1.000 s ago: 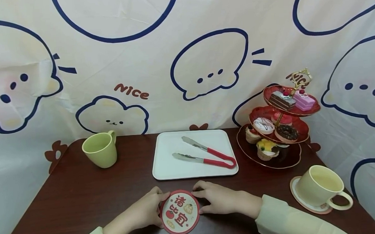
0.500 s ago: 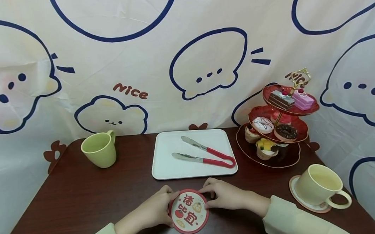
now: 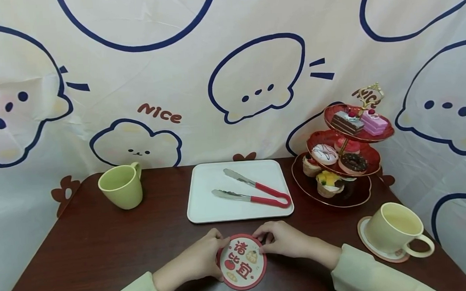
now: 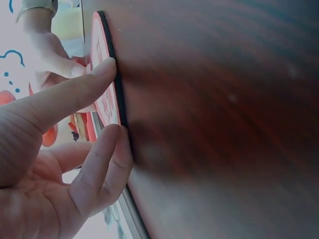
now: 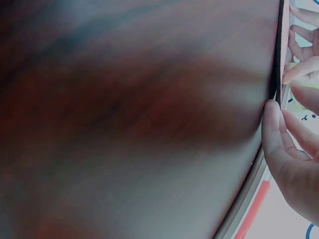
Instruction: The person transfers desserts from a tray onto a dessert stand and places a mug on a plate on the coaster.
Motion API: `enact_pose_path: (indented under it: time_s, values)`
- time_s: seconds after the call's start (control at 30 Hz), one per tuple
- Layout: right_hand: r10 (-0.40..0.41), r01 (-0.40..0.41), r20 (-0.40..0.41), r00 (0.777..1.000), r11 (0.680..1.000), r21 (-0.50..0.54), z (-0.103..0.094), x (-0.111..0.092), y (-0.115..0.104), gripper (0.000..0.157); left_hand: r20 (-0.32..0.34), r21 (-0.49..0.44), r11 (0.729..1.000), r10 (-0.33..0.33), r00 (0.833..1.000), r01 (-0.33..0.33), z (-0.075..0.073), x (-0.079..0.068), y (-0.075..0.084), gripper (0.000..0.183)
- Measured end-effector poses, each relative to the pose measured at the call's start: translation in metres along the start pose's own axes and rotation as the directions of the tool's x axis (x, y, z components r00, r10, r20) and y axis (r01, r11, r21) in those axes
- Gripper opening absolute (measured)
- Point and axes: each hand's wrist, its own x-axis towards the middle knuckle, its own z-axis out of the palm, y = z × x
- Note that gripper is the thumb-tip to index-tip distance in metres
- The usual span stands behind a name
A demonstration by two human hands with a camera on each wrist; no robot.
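A round coaster (image 3: 243, 262) with a red rim, a white face and red Chinese characters lies between both hands near the front of the table. My left hand (image 3: 201, 258) grips its left edge; in the left wrist view the thumb (image 4: 102, 74) is at the rim, with the other fingers farther along the dark edge. At the upper right edge, my right hand (image 3: 283, 239) pinches the coaster with thumb and fingertips. The right wrist view shows a fingertip (image 5: 271, 112) right against the coaster's thin black underside (image 5: 278, 50).
Behind the hands, a white tray (image 3: 200, 208) bears red-handled tongs (image 3: 269, 200). A green mug (image 3: 122, 188) stands at back left. At right are a three-tier red stand (image 3: 344, 201) of cakes and doughnuts, and a pale yellow mug (image 3: 393, 227) on another coaster (image 3: 365, 237).
Both hands have slid the coaster to the right across the front of the table, keeping their hold on its edges. The camera view has shifted slightly; tray, mugs and stand stay put.
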Motion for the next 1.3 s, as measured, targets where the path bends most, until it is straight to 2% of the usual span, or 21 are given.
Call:
enact_pose_path:
  time_s: [0.23, 0.5, 0.77, 1.0, 1.13, 1.3]
  values:
    - [0.045, -0.043, -0.058, 0.997, 0.998, 0.049, 0.000, -0.003, 0.002, 0.025, 0.008, 0.003, 1.000, 0.015, 1.000, -0.015, 0.002, 0.007, 0.007, 0.088]
    - [0.073, -0.067, -0.073, 0.995, 0.994, 0.088, -0.003, -0.011, 0.006, 0.028, 0.026, 0.034, 0.999, 0.022, 0.999, -0.023, 0.005, 0.017, 0.016, 0.088]
    - [0.138, -0.137, -0.026, 0.990, 0.990, 0.042, -0.012, -0.016, 0.010, 0.036, 0.059, 0.059, 0.997, 0.039, 0.997, -0.043, 0.009, 0.028, 0.025, 0.086]
    - [0.158, -0.158, -0.014, 0.987, 0.987, 0.036, -0.019, -0.024, 0.010, 0.037, 0.076, 0.079, 0.995, 0.047, 0.996, -0.053, 0.011, 0.036, 0.031, 0.085]
    - [0.159, -0.159, -0.022, 0.987, 0.987, 0.025, -0.020, -0.028, 0.012, 0.036, 0.068, 0.055, 0.997, 0.058, 0.996, -0.061, 0.012, 0.038, 0.029, 0.084]
    - [0.146, -0.146, -0.035, 0.989, 0.989, -0.023, -0.025, -0.033, 0.014, 0.034, 0.041, -0.065, 0.996, 0.069, 0.997, -0.067, 0.009, 0.036, 0.025, 0.077]
